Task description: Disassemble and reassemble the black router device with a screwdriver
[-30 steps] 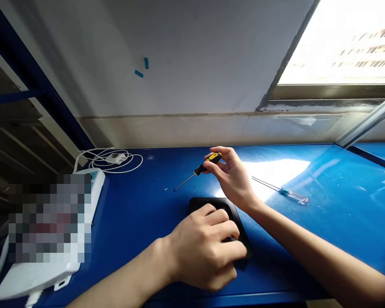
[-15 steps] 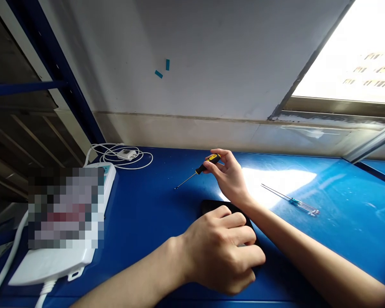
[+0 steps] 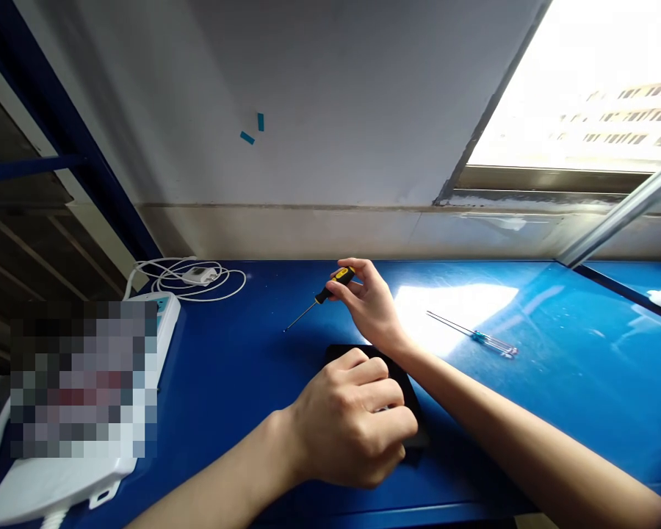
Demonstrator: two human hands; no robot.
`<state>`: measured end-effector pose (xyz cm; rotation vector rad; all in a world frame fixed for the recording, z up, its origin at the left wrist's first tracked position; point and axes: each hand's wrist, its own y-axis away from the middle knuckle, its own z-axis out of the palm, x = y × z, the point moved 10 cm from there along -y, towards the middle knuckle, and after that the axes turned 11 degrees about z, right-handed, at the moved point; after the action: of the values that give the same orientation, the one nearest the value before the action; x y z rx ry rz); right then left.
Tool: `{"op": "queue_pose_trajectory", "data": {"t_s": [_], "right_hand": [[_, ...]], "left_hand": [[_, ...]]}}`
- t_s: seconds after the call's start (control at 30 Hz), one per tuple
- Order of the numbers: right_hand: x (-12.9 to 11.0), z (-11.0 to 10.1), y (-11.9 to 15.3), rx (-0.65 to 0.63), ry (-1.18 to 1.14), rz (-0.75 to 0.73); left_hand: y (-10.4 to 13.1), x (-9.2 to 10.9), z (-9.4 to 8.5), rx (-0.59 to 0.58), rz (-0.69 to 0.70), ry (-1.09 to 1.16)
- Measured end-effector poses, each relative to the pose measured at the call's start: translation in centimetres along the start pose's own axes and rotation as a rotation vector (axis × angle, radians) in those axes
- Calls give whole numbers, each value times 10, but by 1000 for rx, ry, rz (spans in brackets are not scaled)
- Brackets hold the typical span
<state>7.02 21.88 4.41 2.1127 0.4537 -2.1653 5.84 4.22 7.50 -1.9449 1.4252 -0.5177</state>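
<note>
A screwdriver [image 3: 335, 284] with a black and yellow handle is held in my right hand [image 3: 371, 303], pinched by the handle between thumb and fingers. Its thin shaft slants down to the left, and the tip looks to be above the blue tabletop. Closer to me, my left hand [image 3: 352, 419] is closed with curled fingers over a flat black object [image 3: 410, 389]. That object is mostly covered by the hand, so its kind is unclear. What the left fingers hold, if anything, is hidden from this side.
Thin screwdrivers with clear handles [image 3: 493, 343] lie on the blue table [image 3: 225, 367] to the right. At left stand a white power strip [image 3: 168, 323], partly blurred out, and a coiled white cable [image 3: 234, 290]. A wall [image 3: 330, 228] closes off the back.
The camera view has turned a little to the right, so everything sits further left in the picture. Both hands keep nearly the same pose, and the screwdriver is still in my right hand.
</note>
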Motion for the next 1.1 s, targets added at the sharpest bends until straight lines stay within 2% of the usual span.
{"op": "queue_pose_trajectory", "data": {"t_s": [0.17, 0.37, 0.63, 0.77, 0.83, 0.97, 1.03, 1.1], "right_hand": [[4, 4, -3, -10, -10, 3], [2, 2, -3, 1, -4, 10], [2, 2, -2, 2, -13, 19], [-4, -9, 3, 23, -15, 18], [-5, -21, 9, 45, -12, 26], [-1, -55, 26, 105, 5, 66], [5, -70, 34, 131, 2, 110], [11, -78, 41, 138, -33, 151]], "left_hand": [[1, -1, 1, 3, -12, 5], [2, -2, 6, -71, -22, -3], [2, -2, 0, -12, -16, 9], [1, -3, -2, -9, -39, 27], [0, -10, -15, 94, -103, 91], [10, -36, -52, 368, -324, 206], [16, -51, -62, 416, -436, 211], [25, -68, -62, 382, -579, 218]]}}
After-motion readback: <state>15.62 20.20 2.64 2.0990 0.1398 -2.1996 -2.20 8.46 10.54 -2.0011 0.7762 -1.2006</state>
